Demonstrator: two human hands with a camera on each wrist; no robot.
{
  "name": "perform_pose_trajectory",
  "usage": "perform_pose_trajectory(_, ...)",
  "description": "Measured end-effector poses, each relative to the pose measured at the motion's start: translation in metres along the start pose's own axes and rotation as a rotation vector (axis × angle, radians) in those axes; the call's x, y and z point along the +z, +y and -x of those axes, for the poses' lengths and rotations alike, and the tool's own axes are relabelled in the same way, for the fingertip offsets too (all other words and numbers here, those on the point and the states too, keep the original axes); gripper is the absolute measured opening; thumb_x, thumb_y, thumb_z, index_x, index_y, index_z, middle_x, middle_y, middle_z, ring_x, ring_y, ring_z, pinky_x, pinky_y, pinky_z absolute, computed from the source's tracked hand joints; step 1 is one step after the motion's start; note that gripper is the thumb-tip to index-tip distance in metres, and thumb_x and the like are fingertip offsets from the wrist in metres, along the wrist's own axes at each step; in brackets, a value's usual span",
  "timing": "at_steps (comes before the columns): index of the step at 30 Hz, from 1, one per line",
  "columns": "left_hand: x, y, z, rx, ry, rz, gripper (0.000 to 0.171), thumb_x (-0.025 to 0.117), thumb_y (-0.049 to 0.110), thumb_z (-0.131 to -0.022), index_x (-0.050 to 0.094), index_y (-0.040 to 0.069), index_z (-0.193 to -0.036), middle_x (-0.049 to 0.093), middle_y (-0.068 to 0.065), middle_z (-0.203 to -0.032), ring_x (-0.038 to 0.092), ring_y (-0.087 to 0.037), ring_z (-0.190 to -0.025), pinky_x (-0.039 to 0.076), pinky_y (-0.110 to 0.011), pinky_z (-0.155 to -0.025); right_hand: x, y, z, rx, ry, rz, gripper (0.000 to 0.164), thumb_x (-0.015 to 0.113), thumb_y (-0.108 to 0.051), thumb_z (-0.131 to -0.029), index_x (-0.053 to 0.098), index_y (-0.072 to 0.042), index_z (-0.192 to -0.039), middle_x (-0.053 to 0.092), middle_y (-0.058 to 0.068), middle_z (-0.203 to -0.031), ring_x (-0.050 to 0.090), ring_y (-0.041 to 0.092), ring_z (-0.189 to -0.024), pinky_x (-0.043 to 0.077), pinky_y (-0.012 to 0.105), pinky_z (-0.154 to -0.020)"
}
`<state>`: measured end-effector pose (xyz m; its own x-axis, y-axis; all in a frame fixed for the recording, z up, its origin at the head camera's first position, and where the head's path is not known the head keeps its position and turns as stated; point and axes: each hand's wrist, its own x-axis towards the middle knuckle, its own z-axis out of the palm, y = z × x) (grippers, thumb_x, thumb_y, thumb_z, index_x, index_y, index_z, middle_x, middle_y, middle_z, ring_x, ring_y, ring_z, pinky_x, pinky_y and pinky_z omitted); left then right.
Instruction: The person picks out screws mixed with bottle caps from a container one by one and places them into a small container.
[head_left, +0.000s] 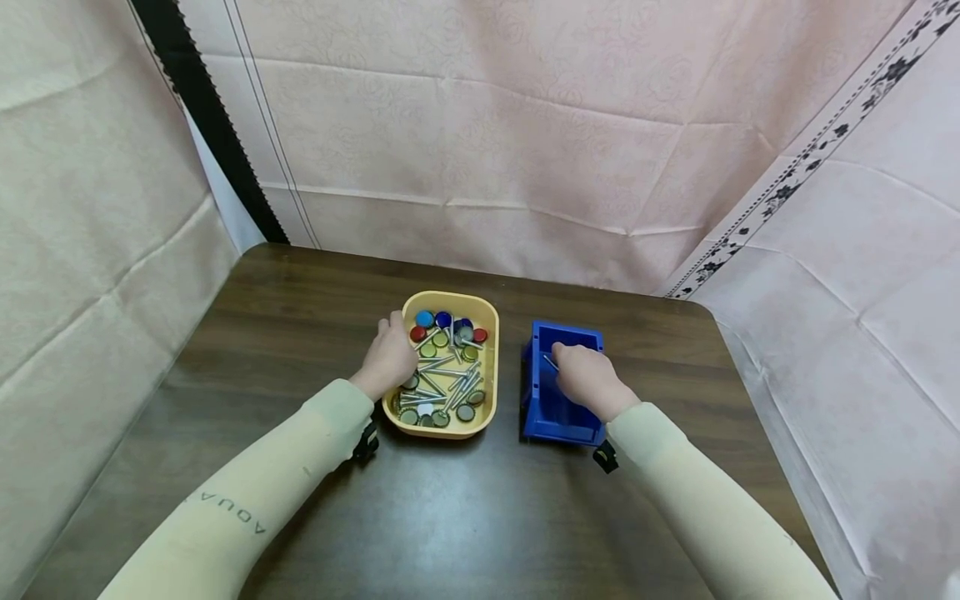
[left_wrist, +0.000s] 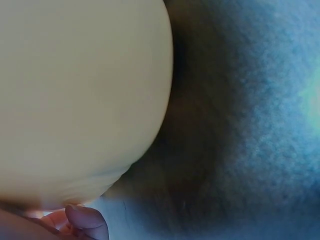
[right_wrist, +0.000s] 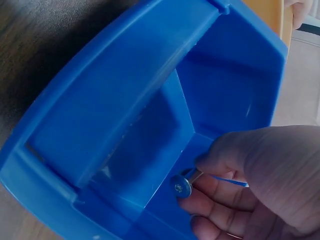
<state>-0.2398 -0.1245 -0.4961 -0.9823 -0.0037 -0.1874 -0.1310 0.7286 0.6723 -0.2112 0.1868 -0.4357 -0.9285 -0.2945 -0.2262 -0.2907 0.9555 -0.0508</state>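
My right hand (head_left: 588, 379) is over the blue bin (head_left: 558, 429), pinching a metal bolt (right_wrist: 181, 186) between thumb and fingers. The bolt has a wide flat head with a socket in it, and its shank runs back into the fingers. Below it, the visible bin floor is bare blue plastic. At the left side of the yellow tray (head_left: 491, 367), my left hand (head_left: 387, 358) grips the rim. In the left wrist view the tray wall (left_wrist: 80, 100) fills much of the picture, with the thumb (left_wrist: 87, 220) at its edge.
Inside the tray lie several long bolts (head_left: 446, 372) and several bottle caps, among them a red cap (head_left: 480, 335) and a light blue cap (head_left: 424, 318). Both containers stand side by side on a dark wooden table (head_left: 450, 517). Pale cloth (head_left: 525, 150) hangs behind and at the sides.
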Motion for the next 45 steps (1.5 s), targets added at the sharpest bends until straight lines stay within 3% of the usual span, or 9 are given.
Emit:
perform_pose_trajectory(9, 0.000, 0.000, 0.001, -0.013, -0.009, 0.000, 0.073, 0.054, -0.001, -0.086, 0.016, 0.003, -0.148, 0.036, -0.023, -0.123, 0.052, -0.034, -0.098, 0.046, -0.047, -0.085, 0.001, -0.003, -0.001, 0.008, -0.005, 0.009, 0.010, 0.056, -0.005, -0.092, 0.059, -0.004, -0.102, 0.060, 0.009, -0.077, 0.056, 0.019, -0.063, 0.050, 0.040, -0.056)
perform_pose_trajectory(33, 0.001, 0.001, 0.000, -0.018, -0.009, -0.011, 0.075, 0.054, 0.000, -0.087, 0.014, 0.004, -0.150, 0.035, -0.023, -0.125, 0.052, -0.034, -0.097, 0.047, -0.047, -0.084, 0.003, -0.002, -0.004, 0.026, -0.007, 0.022, 0.006, 0.056, -0.006, -0.093, 0.059, -0.007, -0.098, 0.059, 0.007, -0.077, 0.056, 0.020, -0.065, 0.049, 0.041, -0.056)
perform_pose_trajectory(39, 0.000, 0.002, 0.001, -0.016, -0.007, -0.016, 0.074, 0.054, 0.000, -0.087, 0.015, 0.003, -0.149, 0.036, -0.023, -0.123, 0.052, -0.034, -0.097, 0.047, -0.047, -0.084, 0.000, -0.001, -0.004, 0.023, 0.040, 0.024, 0.013, 0.057, -0.006, -0.093, 0.062, -0.004, -0.105, 0.063, 0.013, -0.091, 0.062, 0.028, -0.082, 0.052, 0.045, -0.066)
perform_pose_trajectory(45, -0.001, 0.003, 0.002, -0.020, -0.010, -0.021, 0.074, 0.055, 0.001, -0.087, 0.015, 0.003, -0.149, 0.036, -0.024, -0.125, 0.053, -0.035, -0.098, 0.047, -0.047, -0.085, -0.010, 0.001, -0.004, 0.032, 0.103, -0.026, 0.018, 0.056, -0.003, -0.090, 0.062, -0.002, -0.107, 0.062, 0.015, -0.097, 0.060, 0.030, -0.085, 0.051, 0.046, -0.069)
